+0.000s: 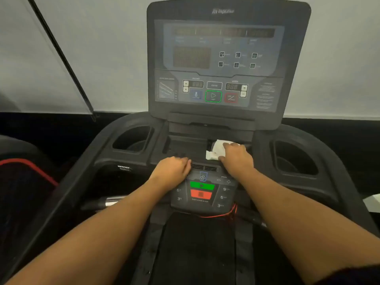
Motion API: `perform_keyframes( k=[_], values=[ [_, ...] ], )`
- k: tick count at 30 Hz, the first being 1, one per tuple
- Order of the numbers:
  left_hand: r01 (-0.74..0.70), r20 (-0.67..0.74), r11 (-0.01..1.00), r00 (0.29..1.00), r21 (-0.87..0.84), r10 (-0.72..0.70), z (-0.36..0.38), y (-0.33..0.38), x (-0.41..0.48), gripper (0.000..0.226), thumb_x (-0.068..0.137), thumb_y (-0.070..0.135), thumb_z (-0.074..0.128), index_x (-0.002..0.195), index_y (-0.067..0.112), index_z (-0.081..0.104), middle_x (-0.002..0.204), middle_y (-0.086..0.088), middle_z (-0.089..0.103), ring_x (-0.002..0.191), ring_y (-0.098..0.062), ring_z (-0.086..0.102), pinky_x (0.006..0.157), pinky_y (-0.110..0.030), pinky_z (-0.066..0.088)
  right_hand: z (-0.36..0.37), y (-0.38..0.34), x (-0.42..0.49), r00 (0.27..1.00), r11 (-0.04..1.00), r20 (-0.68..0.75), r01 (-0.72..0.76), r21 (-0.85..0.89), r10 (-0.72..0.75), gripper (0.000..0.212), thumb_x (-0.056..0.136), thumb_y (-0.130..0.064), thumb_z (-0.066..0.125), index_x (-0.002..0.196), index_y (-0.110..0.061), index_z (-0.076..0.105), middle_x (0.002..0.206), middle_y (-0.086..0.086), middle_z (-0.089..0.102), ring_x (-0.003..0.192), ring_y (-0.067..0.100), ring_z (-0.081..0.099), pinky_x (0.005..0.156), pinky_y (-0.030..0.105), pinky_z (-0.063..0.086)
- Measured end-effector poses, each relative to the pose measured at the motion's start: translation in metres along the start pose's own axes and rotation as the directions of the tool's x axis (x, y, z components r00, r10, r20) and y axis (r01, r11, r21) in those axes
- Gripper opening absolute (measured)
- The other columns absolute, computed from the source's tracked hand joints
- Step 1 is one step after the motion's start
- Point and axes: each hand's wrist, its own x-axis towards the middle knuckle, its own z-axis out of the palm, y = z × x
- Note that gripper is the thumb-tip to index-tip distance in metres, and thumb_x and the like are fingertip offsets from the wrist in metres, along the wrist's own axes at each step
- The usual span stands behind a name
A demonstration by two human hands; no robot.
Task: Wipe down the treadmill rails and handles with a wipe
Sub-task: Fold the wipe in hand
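Head view: you're standing on the treadmill (pixel 131 161), looking down over both forearms at the console.

Your right hand (pixel 236 159) lies palm-down on a white wipe (pixel 216 150), pressing it onto the dark shelf in the centre tray (pixel 185 145), just below the upright display panel (pixel 226 58). The fingers (pixel 230 145) lie close together, flat over the wipe, w/ the tips reaching past its far edge; the wipe's crumpled left part and near corner stick out from under the hand. Can't tell whether the thumb hooks under it.

Your left hand (pixel 172 168) rests knuckles-up on the front lip of the same tray, just left of the vent slots (pixel 204 167). Its fingers are curled and pressed together over the edge; nothing visible in them. The two hands are near each other, not touching, w/ the vent between them.

Below the hands sits the lower keypad (pixel 202 192): fan icon, green bar above red bar, speed nos. 3/6/9 down each side. A red cord (pixel 224 213) loops along its lower right edge.

A cup holder (pixel 133 140) sits left of the tray, another cup holder (pixel 294 157) right of it. The side handrail (pixel 67 182) runs down the left edge toward you; a chrome grip bar (pixel 114 200) shows beside your left forearm. The belt (pixel 197 254) is dark between your arms. Display is unlit and blurry; only the brand mark at top and the green and red button outlines read clearly. Behind: a pale wall w/ a dark diagonal rod (pixel 61 56).
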Motion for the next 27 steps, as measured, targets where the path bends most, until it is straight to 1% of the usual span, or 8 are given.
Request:
perform_keyframes(
  k=[5, 10, 14, 19, 21, 23, 25, 27],
  values=[
    [0.03, -0.044, 1.0, 0.999, 0.006, -0.03, 0.001, 0.004, -0.002, 0.038, 0.107, 0.035, 0.037, 0.094, 0.015, 0.066, 0.086, -0.006, 0.073, 0.079, -0.03, 0.069, 0.065, -0.037, 0.049, 0.006, -0.001, 0.002, 0.999, 0.993, -0.046, -0.01, -0.118, 0.005, 0.019, 0.095, -0.014, 0.058, 0.113, -0.012, 0.062, 0.113, 0.009, 0.063, 0.11, 0.032, 0.053, 0.07, 0.036, 0.038],
    [0.038, -0.05, 0.999, 0.998, -0.015, -0.038, 0.005, 0.005, -0.005, 0.038, 0.108, 0.038, 0.032, 0.104, 0.017, 0.064, 0.093, -0.004, 0.074, 0.083, -0.026, 0.07, 0.068, -0.037, 0.05, 0.003, -0.001, 0.002, 0.992, 0.993, -0.109, -0.071, -0.091, 0.061, 0.017, 0.092, -0.004, 0.055, 0.104, -0.01, 0.065, 0.108, 0.011, 0.068, 0.105, 0.032, 0.059, 0.077, 0.038, 0.042],
    [0.05, -0.023, 0.992, 0.998, -0.12, -0.053, 0.009, 0.005, -0.008, 0.037, 0.109, 0.038, 0.032, 0.107, 0.017, 0.062, 0.094, -0.006, 0.073, 0.084, -0.026, 0.069, 0.069, -0.036, 0.047, -0.007, -0.006, 0.001, 0.958, 0.968, -0.222, -0.132, 0.212, 0.179, 0.018, 0.097, -0.007, 0.047, 0.111, -0.005, 0.057, 0.104, 0.018, 0.067, 0.1, 0.039, 0.06, 0.082, 0.045, 0.046],
    [0.14, 0.069, 0.896, 0.99, -0.421, -0.122, 0.002, -0.001, -0.01, 0.033, 0.108, 0.031, 0.041, 0.117, 0.013, 0.067, 0.111, -0.007, 0.074, 0.106, -0.026, 0.067, 0.092, -0.037, 0.05, -0.037, -0.036, -0.01, 0.943, 0.714, -0.24, 0.005, 0.701, 0.229, 0.015, 0.101, -0.018, 0.039, 0.106, -0.009, 0.05, 0.084, 0.014, 0.061, 0.077, 0.035, 0.057, 0.067, 0.041, 0.046],
    [0.176, 0.045, 0.797, 0.982, -0.577, -0.184, -0.008, -0.002, -0.01, 0.035, 0.107, 0.024, 0.044, 0.137, 0.015, 0.061, 0.127, -0.004, 0.069, 0.117, -0.018, 0.063, 0.098, -0.022, 0.047, -0.044, -0.059, -0.012, 0.97, 0.627, -0.2, 0.07, 0.776, 0.138, 0.015, 0.099, -0.013, 0.043, 0.104, -0.011, 0.057, 0.086, 0.009, 0.062, 0.079, 0.026, 0.055, 0.069, 0.034, 0.039],
    [0.252, 0.084, 0.558, 0.947, -0.791, -0.309, -0.018, -0.002, -0.008, 0.039, 0.105, 0.021, 0.048, 0.144, 0.02, 0.054, 0.13, 0.0, 0.067, 0.114, -0.012, 0.063, 0.092, -0.013, 0.047, -0.044, -0.084, -0.011, 0.996, 0.501, -0.089, 0.084, 0.861, -0.015, 0.016, 0.094, -0.008, 0.05, 0.097, -0.015, 0.065, 0.087, 0.003, 0.066, 0.082, 0.019, 0.059, 0.073, 0.031, 0.044],
    [0.307, 0.22, 0.189, 0.9, -0.933, -0.376, -0.026, -0.006, -0.006, 0.044, 0.102, 0.02, 0.054, 0.145, 0.019, 0.05, 0.131, -0.002, 0.067, 0.116, -0.019, 0.066, 0.097, -0.032, 0.056, -0.042, -0.106, -0.008, 0.989, 0.388, 0.059, -0.001, 0.922, -0.136, 0.019, 0.092, -0.005, 0.057, 0.088, -0.02, 0.069, 0.086, 0.002, 0.07, 0.083, 0.018, 0.063, 0.074, 0.031, 0.051],
    [0.338, 0.312, -0.003, 0.865, -0.941, -0.394, -0.036, -0.017, -0.011, 0.036, 0.1, 0.014, 0.056, 0.135, 0.01, 0.058, 0.123, -0.013, 0.071, 0.113, -0.03, 0.069, 0.096, -0.048, 0.056, -0.04, -0.123, -0.007, 0.982, 0.323, 0.114, -0.06, 0.945, -0.15, 0.02, 0.091, -0.007, 0.062, 0.083, -0.022, 0.072, 0.085, 0.002, 0.072, 0.082, 0.02, 0.065, 0.07, 0.032, 0.052]
  ],
)
